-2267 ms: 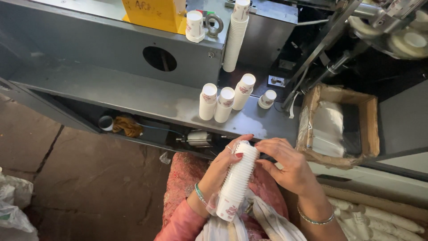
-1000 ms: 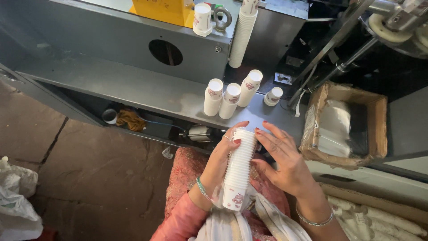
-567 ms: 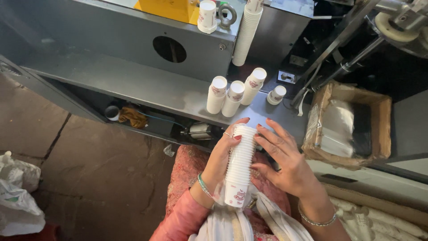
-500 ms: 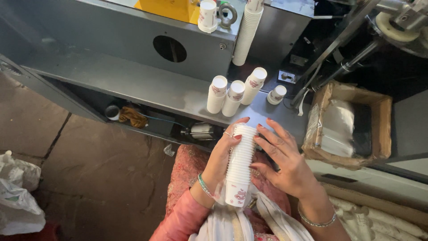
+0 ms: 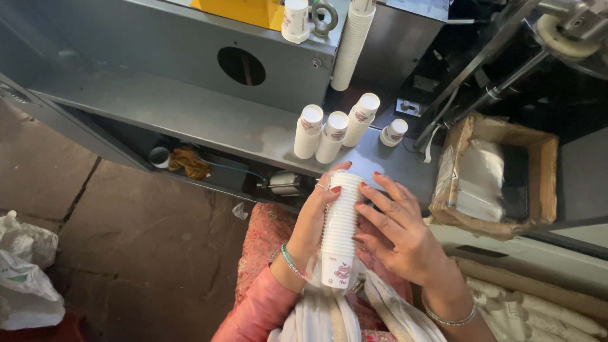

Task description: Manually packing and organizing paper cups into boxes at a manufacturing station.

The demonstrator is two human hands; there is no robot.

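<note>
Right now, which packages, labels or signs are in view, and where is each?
Cardboard box: right of the grey shelf, open, brown, clear plastic inside.
Yellow panel: top of the machine, flat.
Plastic bags: floor at left, crumpled, whitish.
Cup prints: small red marks on the white cups held in both hands.

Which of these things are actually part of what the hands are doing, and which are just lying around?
In use:
- stack of paper cups
- left hand
- right hand

Lying about:
- shelf cup stacks
- cardboard box
- brown rag
- plastic bags
</note>
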